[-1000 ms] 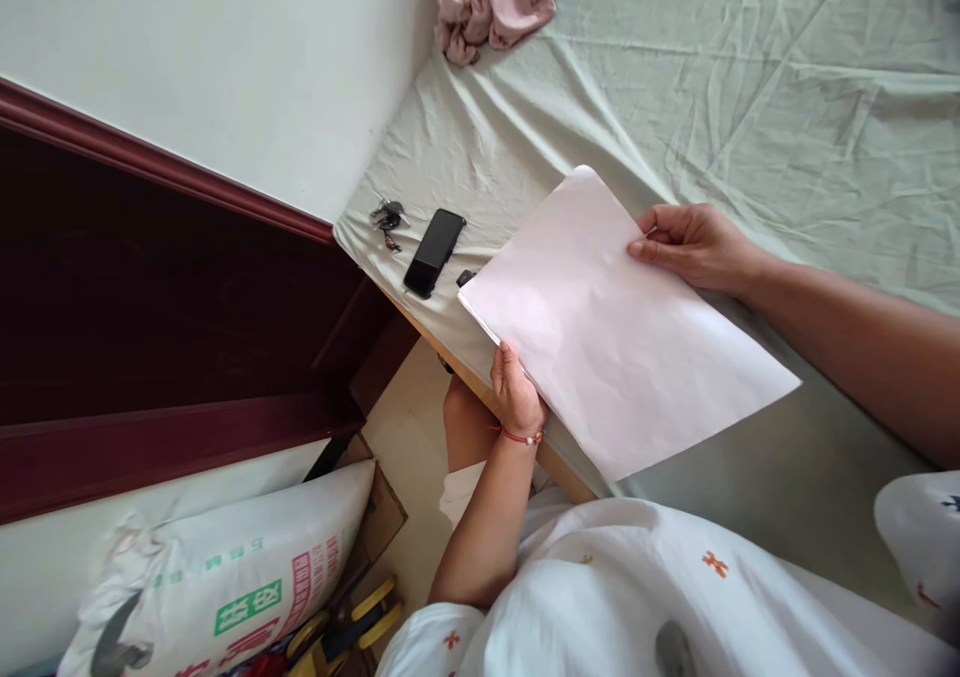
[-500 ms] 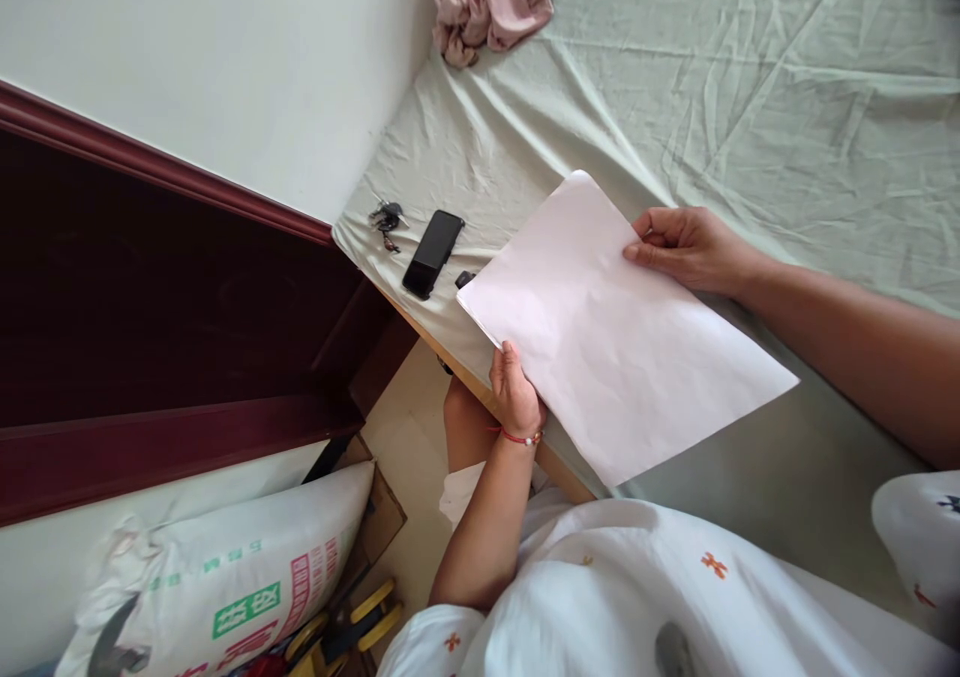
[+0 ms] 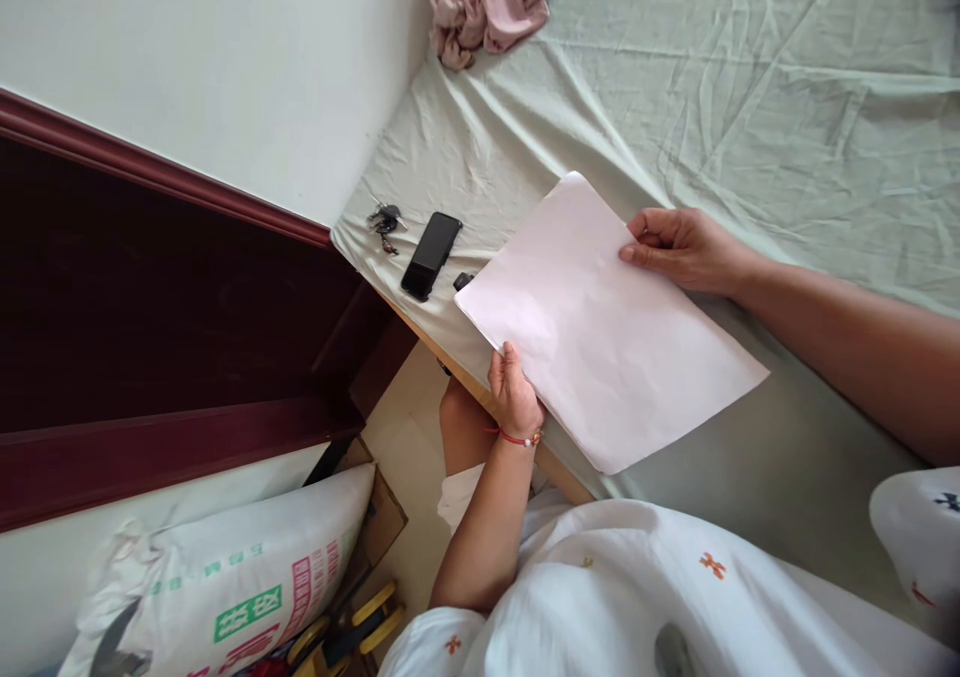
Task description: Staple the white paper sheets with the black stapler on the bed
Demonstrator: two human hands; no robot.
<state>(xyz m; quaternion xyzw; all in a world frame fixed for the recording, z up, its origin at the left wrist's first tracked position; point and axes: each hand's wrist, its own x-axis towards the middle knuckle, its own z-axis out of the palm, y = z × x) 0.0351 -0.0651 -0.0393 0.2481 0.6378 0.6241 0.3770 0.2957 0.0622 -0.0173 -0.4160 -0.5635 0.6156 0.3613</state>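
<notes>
The pale sheet of paper (image 3: 600,322) lies flat and unfolded over the bed's (image 3: 750,107) near edge, just beside the phone (image 3: 430,254). The left hand (image 3: 514,394) pinches its near edge, the right hand (image 3: 679,247) its far edge; no crease shows yet.

Left hand (image 3: 514,394) and right hand (image 3: 681,247) grip opposite edges of a pale pink paper sheet (image 3: 600,327) over the green bedsheet (image 3: 750,107); phone (image 3: 431,254) nearby.
</notes>
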